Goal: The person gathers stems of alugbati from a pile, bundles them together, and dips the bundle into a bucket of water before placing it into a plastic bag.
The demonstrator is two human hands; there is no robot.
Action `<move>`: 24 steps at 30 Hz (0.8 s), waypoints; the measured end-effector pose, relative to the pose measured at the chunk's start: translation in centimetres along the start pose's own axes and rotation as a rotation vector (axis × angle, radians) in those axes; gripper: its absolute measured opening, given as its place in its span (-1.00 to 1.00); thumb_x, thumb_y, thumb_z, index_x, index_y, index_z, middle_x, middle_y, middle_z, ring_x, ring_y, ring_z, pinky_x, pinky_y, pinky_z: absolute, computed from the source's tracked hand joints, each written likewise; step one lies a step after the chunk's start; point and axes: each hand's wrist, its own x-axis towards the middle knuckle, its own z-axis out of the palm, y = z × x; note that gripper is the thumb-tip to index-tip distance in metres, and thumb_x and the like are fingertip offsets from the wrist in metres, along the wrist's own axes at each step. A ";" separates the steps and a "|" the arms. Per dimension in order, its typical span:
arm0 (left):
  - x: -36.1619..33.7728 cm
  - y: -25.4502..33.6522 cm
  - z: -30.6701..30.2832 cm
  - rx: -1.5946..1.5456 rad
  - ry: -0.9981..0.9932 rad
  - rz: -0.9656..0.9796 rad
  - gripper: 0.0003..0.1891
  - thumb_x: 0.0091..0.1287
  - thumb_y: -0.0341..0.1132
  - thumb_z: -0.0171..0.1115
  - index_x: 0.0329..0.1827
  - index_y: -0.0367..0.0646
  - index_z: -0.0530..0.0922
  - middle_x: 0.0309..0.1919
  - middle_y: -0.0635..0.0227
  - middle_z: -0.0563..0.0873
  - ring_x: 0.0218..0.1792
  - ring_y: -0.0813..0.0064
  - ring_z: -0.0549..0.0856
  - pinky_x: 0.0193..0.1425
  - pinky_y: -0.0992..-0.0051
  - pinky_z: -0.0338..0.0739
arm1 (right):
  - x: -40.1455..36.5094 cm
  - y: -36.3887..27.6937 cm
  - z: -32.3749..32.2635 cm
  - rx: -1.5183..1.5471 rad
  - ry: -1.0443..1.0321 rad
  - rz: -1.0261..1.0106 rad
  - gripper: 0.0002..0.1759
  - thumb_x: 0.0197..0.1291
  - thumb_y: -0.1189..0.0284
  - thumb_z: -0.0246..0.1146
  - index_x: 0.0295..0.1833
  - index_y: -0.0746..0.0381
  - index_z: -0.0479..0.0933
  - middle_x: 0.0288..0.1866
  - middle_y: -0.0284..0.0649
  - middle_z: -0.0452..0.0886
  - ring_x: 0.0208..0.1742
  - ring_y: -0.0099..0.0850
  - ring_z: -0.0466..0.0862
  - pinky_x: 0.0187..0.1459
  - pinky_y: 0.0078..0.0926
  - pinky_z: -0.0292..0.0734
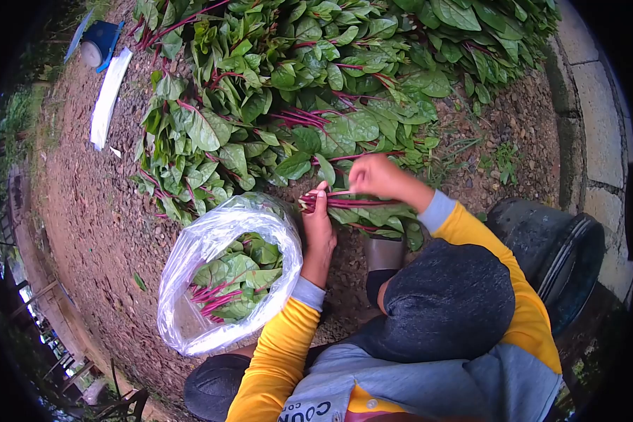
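My left hand [318, 235] is closed around a small bunch of red-stemmed leafy greens [359, 203], which look like Malabar spinach. Its thumb presses near the cut stem ends, and the leaves point right. Just above the bunch, my right hand [378, 176] is closed and a little blurred. A thin pinkish stem [341, 193] runs from its fingers toward the left hand. Beside my left wrist, a clear plastic bag [179, 299] stands with its mouth wide, holding more greens [235, 278], their stems toward the left.
A large heap of the same greens [260, 98] covers the ground ahead. A dark bucket [577, 260] lies at my right, near the concrete blocks [598, 126]. White strips [110, 98] and a blue object [100, 43] lie at the upper left on gravelly soil [84, 211].
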 end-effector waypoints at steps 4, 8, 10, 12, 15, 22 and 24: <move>0.1 -0.3 -0.2 -0.024 -0.056 0.002 -0.95 0.38 -0.38 0.13 -0.18 -0.13 0.51 -0.07 0.27 0.67 -0.02 0.49 0.58 0.19 0.42 0.38 | 3.0 -0.4 -1.8 -0.347 0.065 0.203 -0.85 -0.02 0.42 0.28 -0.40 0.29 0.64 -0.39 0.02 0.65 -0.35 -0.10 0.68 -0.29 -0.22 0.57; -0.1 -0.4 -0.3 -0.011 -0.067 -0.002 -0.93 0.37 -0.37 0.15 -0.16 -0.12 0.49 -0.11 0.25 0.68 -0.03 0.46 0.59 0.19 0.40 0.39 | 4.3 -0.7 0.7 -0.577 0.028 0.323 -0.82 -0.04 0.51 0.15 -0.39 0.33 0.64 -0.36 0.16 0.62 -0.25 0.06 0.66 -0.17 -0.06 0.55; 0.0 -0.7 -0.7 -0.008 -0.053 -0.019 -0.92 0.36 -0.37 0.17 -0.14 -0.11 0.49 -0.14 0.27 0.68 -0.05 0.47 0.60 0.18 0.40 0.40 | 4.5 0.3 1.4 -0.641 -0.003 0.351 -0.84 -0.06 0.49 0.17 -0.38 0.27 0.65 -0.37 0.07 0.64 -0.27 0.02 0.66 -0.17 -0.09 0.55; 0.1 -0.8 -0.8 -0.001 -0.041 -0.020 -0.89 0.36 -0.37 0.17 -0.10 -0.11 0.50 -0.15 0.31 0.68 -0.08 0.49 0.60 0.15 0.41 0.41 | 4.5 1.3 0.9 -0.554 -0.011 0.236 -0.86 -0.03 0.42 0.23 -0.37 0.21 0.66 -0.38 -0.03 0.66 -0.30 -0.07 0.67 -0.21 -0.17 0.56; 0.0 -0.8 -0.6 -0.005 -0.003 -0.024 -0.86 0.37 -0.38 0.16 -0.05 -0.14 0.50 -0.17 0.30 0.68 -0.10 0.49 0.61 0.13 0.43 0.43 | 3.5 1.2 -1.3 -0.356 0.067 0.171 -0.85 -0.02 0.31 0.32 -0.34 0.13 0.66 -0.40 -0.15 0.67 -0.35 -0.18 0.67 -0.26 -0.29 0.56; 0.3 -0.7 -0.1 -0.007 0.024 -0.011 -0.84 0.37 -0.38 0.16 -0.04 -0.17 0.51 -0.18 0.29 0.68 -0.12 0.49 0.63 0.10 0.45 0.46 | 0.8 -2.6 -7.6 0.203 0.360 0.257 -0.84 0.17 0.38 0.30 -0.29 0.25 0.54 -0.38 -0.37 0.64 -0.40 -0.65 0.57 -0.36 -0.64 0.48; 0.3 -0.8 -0.2 -0.006 0.025 -0.018 -0.84 0.37 -0.37 0.17 -0.04 -0.18 0.51 -0.17 0.28 0.68 -0.12 0.49 0.63 0.11 0.45 0.46 | 0.4 -3.4 -9.8 0.262 0.504 0.211 -0.86 0.20 0.38 0.26 -0.34 0.19 0.50 -0.34 -0.38 0.65 -0.42 -0.70 0.54 -0.43 -0.70 0.43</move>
